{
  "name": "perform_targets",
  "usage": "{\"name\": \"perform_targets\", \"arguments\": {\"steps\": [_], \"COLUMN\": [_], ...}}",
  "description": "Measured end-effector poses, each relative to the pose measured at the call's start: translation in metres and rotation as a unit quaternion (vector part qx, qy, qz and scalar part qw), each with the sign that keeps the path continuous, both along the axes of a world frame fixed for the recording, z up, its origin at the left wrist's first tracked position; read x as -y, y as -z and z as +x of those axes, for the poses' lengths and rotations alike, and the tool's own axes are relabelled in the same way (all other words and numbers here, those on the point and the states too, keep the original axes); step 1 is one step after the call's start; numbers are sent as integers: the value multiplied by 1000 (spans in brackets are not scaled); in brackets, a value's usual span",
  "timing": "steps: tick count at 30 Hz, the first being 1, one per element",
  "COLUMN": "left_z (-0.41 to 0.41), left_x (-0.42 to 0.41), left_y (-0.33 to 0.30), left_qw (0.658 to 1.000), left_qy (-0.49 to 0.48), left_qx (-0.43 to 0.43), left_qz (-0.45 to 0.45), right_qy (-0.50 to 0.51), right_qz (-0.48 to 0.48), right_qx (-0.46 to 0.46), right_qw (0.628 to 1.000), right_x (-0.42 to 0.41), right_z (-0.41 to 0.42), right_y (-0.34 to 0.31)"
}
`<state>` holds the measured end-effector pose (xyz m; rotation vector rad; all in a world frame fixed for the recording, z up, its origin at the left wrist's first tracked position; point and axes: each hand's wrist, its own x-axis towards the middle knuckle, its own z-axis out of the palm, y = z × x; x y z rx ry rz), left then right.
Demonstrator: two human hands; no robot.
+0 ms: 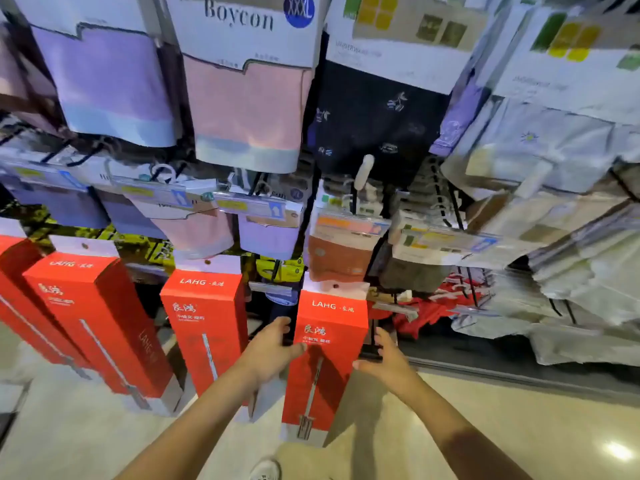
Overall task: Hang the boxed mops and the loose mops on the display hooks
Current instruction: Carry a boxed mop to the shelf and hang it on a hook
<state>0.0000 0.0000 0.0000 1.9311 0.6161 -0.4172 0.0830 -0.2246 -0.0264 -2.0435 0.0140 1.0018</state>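
A tall red mop box is seen hanging upright at lower centre of the frame, its white tab at the top pierced by a hole at a display hook. The box is flanked by two bare hands: the left hand is laid against its left edge, thumb on the front face and fingers reaching behind, while the right hand is held at its right edge with fingers spread and the thumb just touching the side. Neither grip is closed round the box; both are apart. Three more red mop boxes are hung in a row to the left, tilting toward the lower left corner. Packaged towels in lilac and pink fill the upper left of the frame.
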Motion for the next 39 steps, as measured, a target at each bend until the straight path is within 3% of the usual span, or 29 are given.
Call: {"name": "perform_targets", "arguments": {"steps": [5, 11, 19, 22, 30, 39], "left_z": [39, 64, 68, 66, 43, -5], "left_x": [-14, -21, -25, -26, -31, 2], "left_y": [44, 80, 97, 95, 85, 55], "left_qw": [998, 998, 994, 995, 994, 982], "left_qy": [17, 32, 35, 55, 102, 169], "left_qx": [54, 58, 69, 72, 42, 69], "left_qz": [1, -7, -71, -31, -6, 39], "right_qy": [12, 36, 48, 34, 27, 94], "right_qz": [69, 131, 96, 71, 61, 36], "right_qx": [41, 70, 50, 89, 75, 82], "right_qw": [997, 988, 993, 993, 995, 992], "right_x": [-19, -25, -28, -29, -14, 25], "right_z": [32, 46, 47, 45, 22, -45], "right_y": [42, 72, 75, 74, 73, 36]}}
